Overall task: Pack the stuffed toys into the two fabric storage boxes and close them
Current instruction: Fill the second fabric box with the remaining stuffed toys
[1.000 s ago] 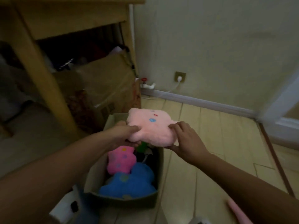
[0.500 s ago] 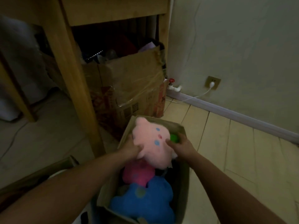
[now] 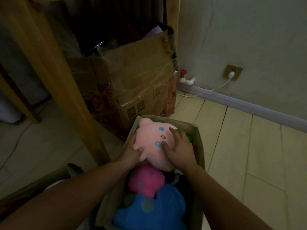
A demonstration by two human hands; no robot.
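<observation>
Pale pink plush (image 3: 154, 143) looks light and squashy; left hand (image 3: 131, 151) grips its edge, right hand (image 3: 178, 146) presses flat-fingered, into fabric box (image 3: 198, 146).

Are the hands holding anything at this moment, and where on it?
Both hold the pale pink plush toy: left hand grips its left edge, right hand lies spread on its right face, over the fabric box.

Pale pink plush (image 3: 153, 143) atop toys in open fabric box (image 3: 198, 146)
</observation>
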